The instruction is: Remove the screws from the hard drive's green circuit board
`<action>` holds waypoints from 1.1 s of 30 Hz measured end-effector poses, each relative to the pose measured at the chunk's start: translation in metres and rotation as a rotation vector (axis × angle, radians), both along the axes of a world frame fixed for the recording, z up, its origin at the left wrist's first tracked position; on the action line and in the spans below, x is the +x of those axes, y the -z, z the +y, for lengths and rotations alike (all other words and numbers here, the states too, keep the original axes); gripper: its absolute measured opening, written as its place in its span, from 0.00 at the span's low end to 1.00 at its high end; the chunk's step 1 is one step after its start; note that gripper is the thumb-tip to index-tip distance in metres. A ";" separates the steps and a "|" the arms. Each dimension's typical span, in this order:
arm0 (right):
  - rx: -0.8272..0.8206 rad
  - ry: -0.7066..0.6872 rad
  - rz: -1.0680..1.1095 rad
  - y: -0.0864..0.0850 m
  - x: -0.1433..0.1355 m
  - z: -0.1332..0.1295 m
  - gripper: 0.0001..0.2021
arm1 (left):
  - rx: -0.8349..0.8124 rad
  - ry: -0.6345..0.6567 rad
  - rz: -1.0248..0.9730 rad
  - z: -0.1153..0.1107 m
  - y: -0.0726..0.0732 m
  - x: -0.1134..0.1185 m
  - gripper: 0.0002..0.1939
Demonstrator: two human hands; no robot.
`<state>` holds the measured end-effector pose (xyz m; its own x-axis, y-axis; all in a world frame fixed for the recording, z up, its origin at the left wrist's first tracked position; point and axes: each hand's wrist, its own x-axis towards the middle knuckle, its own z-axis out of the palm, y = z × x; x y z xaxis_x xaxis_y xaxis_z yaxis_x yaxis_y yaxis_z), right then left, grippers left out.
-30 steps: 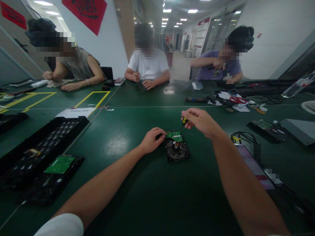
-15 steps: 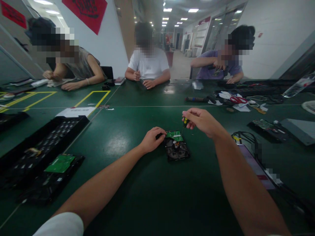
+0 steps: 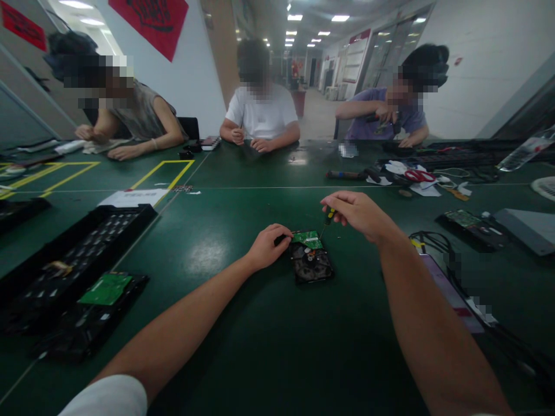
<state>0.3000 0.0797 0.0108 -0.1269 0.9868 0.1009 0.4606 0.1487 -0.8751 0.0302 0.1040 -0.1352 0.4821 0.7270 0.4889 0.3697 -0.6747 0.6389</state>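
A hard drive [image 3: 313,266] lies on the green tabletop in front of me, its green circuit board [image 3: 307,238] facing up at the far end. My left hand [image 3: 269,245] is closed at the drive's far left corner, fingertips pressed on its edge. Between thumb and fingers shows a dark patch that I cannot make out. Pinched in my right hand [image 3: 349,211] is a screwdriver [image 3: 330,215] with a black and yellow handle. It leans, its thin shaft pointing down to the right edge of the circuit board; whether the tip touches a screw is too small to see.
To the left lie a long black tray [image 3: 78,254] and another drive with a green board [image 3: 106,289]. A phone [image 3: 448,292], cables [image 3: 433,240] and a further drive [image 3: 472,228] are on the right. Red scissors [image 3: 420,175] lie farther back. Three people sit across the table.
The screwdriver's handle has tilted slightly to the right, and my right hand has shifted a little with it. My left hand and the hard drive stay in place.
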 end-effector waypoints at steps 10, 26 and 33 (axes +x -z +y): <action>0.007 -0.016 0.003 -0.001 -0.001 -0.002 0.13 | 0.002 -0.001 0.001 0.001 0.001 0.000 0.08; -0.081 -0.007 0.056 -0.007 -0.002 -0.003 0.11 | -0.002 -0.002 0.000 0.000 0.001 0.000 0.08; -0.046 0.022 -0.094 -0.009 0.007 -0.005 0.13 | -0.003 -0.012 0.022 -0.001 0.000 0.001 0.08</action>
